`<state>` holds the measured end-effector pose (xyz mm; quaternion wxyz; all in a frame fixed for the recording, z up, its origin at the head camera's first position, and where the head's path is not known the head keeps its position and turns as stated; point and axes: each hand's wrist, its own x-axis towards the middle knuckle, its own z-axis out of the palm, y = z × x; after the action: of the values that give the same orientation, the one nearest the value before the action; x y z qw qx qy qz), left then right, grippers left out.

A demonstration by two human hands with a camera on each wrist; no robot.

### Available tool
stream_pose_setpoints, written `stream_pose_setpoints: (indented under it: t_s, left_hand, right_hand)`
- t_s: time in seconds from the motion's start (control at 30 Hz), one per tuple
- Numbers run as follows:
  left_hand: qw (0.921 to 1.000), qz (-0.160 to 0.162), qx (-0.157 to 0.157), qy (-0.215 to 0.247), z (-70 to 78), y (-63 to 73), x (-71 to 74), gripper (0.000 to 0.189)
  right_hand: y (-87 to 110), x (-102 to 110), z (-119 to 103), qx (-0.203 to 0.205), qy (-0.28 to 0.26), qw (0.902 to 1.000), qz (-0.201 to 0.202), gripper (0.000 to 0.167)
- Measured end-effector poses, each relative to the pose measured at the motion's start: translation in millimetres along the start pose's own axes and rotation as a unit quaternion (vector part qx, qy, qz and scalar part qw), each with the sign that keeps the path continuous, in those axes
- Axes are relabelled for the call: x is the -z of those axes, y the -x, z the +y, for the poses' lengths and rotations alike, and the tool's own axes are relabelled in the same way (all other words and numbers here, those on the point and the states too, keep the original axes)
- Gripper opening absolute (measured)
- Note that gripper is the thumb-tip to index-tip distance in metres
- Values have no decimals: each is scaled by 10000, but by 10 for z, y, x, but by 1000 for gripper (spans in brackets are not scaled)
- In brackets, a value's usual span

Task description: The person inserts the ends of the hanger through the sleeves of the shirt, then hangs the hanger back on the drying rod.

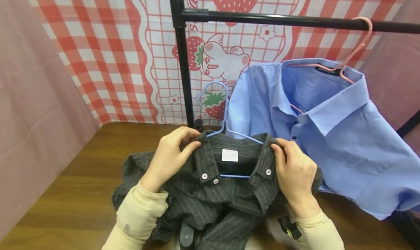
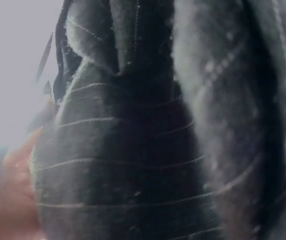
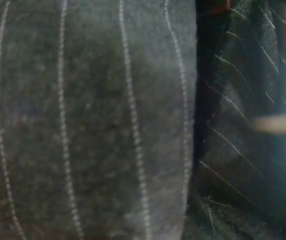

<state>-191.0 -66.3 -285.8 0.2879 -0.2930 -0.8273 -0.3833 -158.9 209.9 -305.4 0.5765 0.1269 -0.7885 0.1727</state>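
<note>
A dark grey pinstriped shirt (image 1: 203, 206) with white buttons and a white neck label lies bunched over the table's near part. Inside its collar sits a blue hanger (image 1: 226, 115), its hook standing up above the neck. My left hand (image 1: 170, 157) pinches the collar's left side between thumb and fingers. On the collar's right side, my right hand (image 1: 295, 171) pinches the cloth the same way. Striped cloth (image 2: 123, 165) fills most of the left wrist view, with a blurred bit of hand at its left edge. The right wrist view shows mainly striped cloth (image 3: 93, 125) up close.
A light blue shirt (image 1: 344, 144) hangs on a pink hanger (image 1: 357, 49) from the black rail (image 1: 279, 20) at the right. The rack's black post (image 1: 183, 71) rises behind the blue hook. A wooden table (image 1: 82, 170) lies beneath; a red-and-white checked cloth (image 1: 108, 53) covers the back.
</note>
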Motion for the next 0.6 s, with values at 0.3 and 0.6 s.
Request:
stream_pose_setpoints:
  t_s: [0.3,0.6]
  left_hand:
    - [9966,814,-141,6,-4,12,12,13]
    - [9939,1017,-431,-17,9,7,30,16]
  right_hand:
    - [-46,67,50,266,-507,9930,-1031,32]
    - [-105,284,185,-258,23,9934,-1117,19]
